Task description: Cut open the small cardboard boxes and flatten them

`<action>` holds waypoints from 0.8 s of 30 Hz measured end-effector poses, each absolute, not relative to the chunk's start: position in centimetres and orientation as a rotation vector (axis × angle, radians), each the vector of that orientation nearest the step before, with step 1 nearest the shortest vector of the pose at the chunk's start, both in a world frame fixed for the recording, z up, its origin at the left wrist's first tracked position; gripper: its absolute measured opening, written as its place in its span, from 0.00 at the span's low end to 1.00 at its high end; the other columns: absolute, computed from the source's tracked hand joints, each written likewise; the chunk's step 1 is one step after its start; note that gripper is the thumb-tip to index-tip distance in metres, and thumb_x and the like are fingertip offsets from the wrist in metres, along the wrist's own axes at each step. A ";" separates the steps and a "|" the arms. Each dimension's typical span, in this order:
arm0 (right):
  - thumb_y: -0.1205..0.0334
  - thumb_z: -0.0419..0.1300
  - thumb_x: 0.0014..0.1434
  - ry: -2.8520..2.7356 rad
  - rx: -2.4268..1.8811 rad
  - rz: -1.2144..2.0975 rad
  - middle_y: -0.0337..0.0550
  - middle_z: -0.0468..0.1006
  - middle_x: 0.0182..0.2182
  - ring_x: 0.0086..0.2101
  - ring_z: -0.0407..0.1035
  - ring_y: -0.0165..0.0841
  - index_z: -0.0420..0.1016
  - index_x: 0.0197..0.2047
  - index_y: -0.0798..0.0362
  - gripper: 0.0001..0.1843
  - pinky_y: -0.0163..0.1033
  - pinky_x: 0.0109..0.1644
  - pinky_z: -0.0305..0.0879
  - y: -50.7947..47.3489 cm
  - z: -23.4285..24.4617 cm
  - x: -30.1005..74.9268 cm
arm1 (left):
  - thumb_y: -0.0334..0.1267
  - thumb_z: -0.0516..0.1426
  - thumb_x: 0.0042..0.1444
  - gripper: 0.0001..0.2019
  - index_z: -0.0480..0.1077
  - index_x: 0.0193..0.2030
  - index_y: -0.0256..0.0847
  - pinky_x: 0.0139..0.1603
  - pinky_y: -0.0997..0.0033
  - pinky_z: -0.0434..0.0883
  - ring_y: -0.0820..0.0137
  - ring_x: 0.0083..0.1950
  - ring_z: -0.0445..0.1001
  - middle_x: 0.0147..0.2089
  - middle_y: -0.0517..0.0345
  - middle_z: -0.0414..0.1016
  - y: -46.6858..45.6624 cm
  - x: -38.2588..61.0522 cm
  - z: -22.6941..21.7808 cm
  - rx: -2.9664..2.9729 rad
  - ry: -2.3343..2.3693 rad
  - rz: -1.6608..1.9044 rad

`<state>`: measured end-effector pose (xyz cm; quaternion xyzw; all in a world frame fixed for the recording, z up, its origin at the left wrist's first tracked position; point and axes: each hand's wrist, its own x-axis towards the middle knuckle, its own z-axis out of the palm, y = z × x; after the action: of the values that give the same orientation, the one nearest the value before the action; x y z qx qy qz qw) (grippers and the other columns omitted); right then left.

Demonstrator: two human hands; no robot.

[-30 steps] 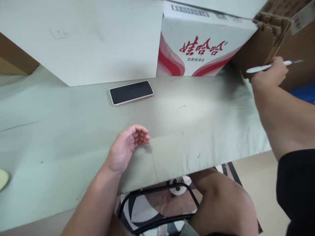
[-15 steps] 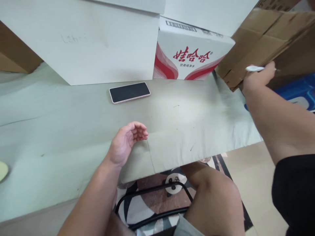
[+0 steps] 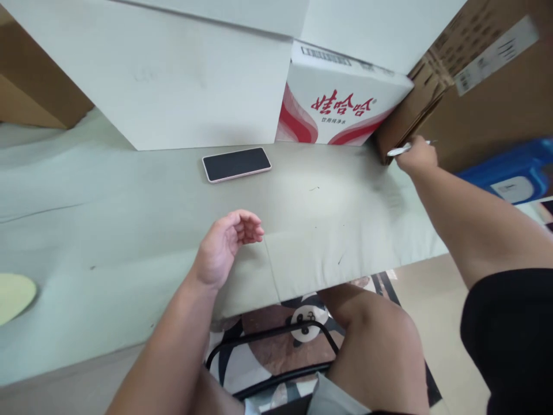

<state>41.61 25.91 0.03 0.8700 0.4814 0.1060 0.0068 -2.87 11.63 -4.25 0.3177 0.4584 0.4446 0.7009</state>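
Note:
My right hand is closed around a slim white pen-like tool, whose thin tip pokes out on the far side. The hand is at the near lower edge of a brown cardboard box and seems to touch it; the fingers are partly hidden. Over the front of the cloth-covered table, my left hand is held on its side, fingers loosely curled and apart, nothing in it. Beyond the left hand lies a phone with a dark screen and pink edge.
A large white box and a white carton with red print line the back. At right are a bigger cardboard box and a blue object. A pale yellow round thing lies left; a brown box stands behind.
My right hand has moved left and slightly nearer, still with the white tool. The cardboard now stands closer against the white carton. The view has shifted a little; my left hand keeps its pose.

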 end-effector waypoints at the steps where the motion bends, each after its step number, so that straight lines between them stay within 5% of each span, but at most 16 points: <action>1: 0.52 0.58 0.74 1.450 2.741 0.311 0.66 0.78 0.56 0.51 0.76 0.42 0.70 0.69 0.59 0.28 0.46 0.51 0.70 25.3 1.2 41.5 | 0.62 0.65 0.41 0.23 0.78 0.32 0.42 0.42 0.63 0.74 0.62 0.35 0.74 0.32 0.53 0.80 11.5 -3.0 -4.0 0.710 1.004 1.006; 5: 0.52 0.62 0.72 1.454 2.672 0.201 0.51 0.76 0.60 0.56 0.75 0.39 0.73 0.64 0.50 0.21 0.50 0.61 0.74 23.7 6.7 39.0 | 0.60 0.63 0.44 0.22 0.77 0.33 0.42 0.44 0.62 0.75 0.61 0.37 0.75 0.33 0.52 0.80 10.8 -4.3 -2.7 0.739 0.934 1.098; 9: 0.59 0.59 0.72 1.710 2.323 -0.173 0.51 0.85 0.45 0.41 0.80 0.37 0.78 0.56 0.53 0.14 0.42 0.46 0.77 22.2 10.8 32.2 | 0.61 0.61 0.46 0.22 0.77 0.33 0.42 0.43 0.62 0.76 0.60 0.37 0.76 0.34 0.51 0.80 9.6 -6.6 -1.6 0.728 0.882 1.220; 13: 0.51 0.56 0.72 1.959 1.926 -0.350 0.47 0.84 0.30 0.28 0.78 0.39 0.77 0.62 0.51 0.22 0.46 0.39 0.77 21.0 11.3 21.9 | 0.61 0.59 0.47 0.22 0.76 0.32 0.42 0.42 0.62 0.75 0.60 0.37 0.77 0.33 0.51 0.79 8.6 -9.2 -1.3 0.671 0.865 1.354; 15: 0.51 0.59 0.68 2.167 1.714 -0.340 0.48 0.86 0.38 0.36 0.81 0.43 0.81 0.58 0.48 0.20 0.51 0.49 0.78 20.8 10.6 16.1 | 0.62 0.58 0.49 0.22 0.75 0.31 0.42 0.42 0.61 0.74 0.61 0.36 0.77 0.32 0.51 0.79 8.2 -10.5 -1.4 0.663 0.892 1.418; 17: 0.60 0.60 0.64 2.403 1.484 -0.358 0.48 0.85 0.50 0.50 0.79 0.46 0.85 0.50 0.48 0.15 0.51 0.61 0.73 20.9 9.4 10.1 | 0.62 0.59 0.50 0.22 0.74 0.31 0.42 0.42 0.61 0.73 0.62 0.36 0.77 0.31 0.51 0.79 7.8 -11.7 -1.6 0.664 0.924 1.466; 19: 0.69 0.58 0.59 2.599 1.269 -0.418 0.47 0.83 0.54 0.54 0.78 0.43 0.86 0.45 0.51 0.17 0.46 0.65 0.70 21.4 8.1 4.1 | 0.62 0.59 0.52 0.22 0.74 0.32 0.42 0.43 0.62 0.73 0.62 0.35 0.77 0.31 0.52 0.79 7.6 -12.6 -1.7 0.654 0.936 1.503; 24: 0.74 0.52 0.59 2.960 1.097 -0.464 0.51 0.76 0.62 0.62 0.72 0.42 0.80 0.56 0.56 0.25 0.47 0.72 0.65 25.7 4.8 -10.1 | 0.60 0.56 0.58 0.21 0.73 0.32 0.42 0.44 0.62 0.71 0.64 0.35 0.76 0.31 0.53 0.78 7.9 -14.1 -1.8 0.570 0.904 1.567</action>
<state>-10.05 25.73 4.76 0.3436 0.9274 -0.1455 -0.0246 -14.06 7.91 -1.84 0.2440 0.3871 0.6712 0.5832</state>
